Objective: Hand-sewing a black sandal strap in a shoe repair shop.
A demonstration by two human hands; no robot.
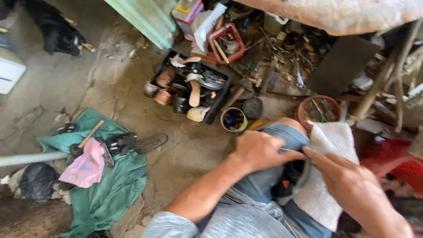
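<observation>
From the head camera, the left hand [260,150] rests on the raised knee, fingers curled down over a dark shoe or sandal [288,183] wedged between the thighs. The right hand [348,185] lies on a white towel [328,145] draped over the lap, its forefinger stretched towards the left hand, pinching what looks like a thin strap or edge; blur makes that uncertain. Both hands sit close together, nearly touching. The dark item looks light and flexible, likely rubber or leather, so it would bend under pressure; its firmer sole edge seems the safest place to hold. On the floor lie a green cloth [110,194], a hammer [86,141] and a black crate [220,94] of shoe parts
</observation>
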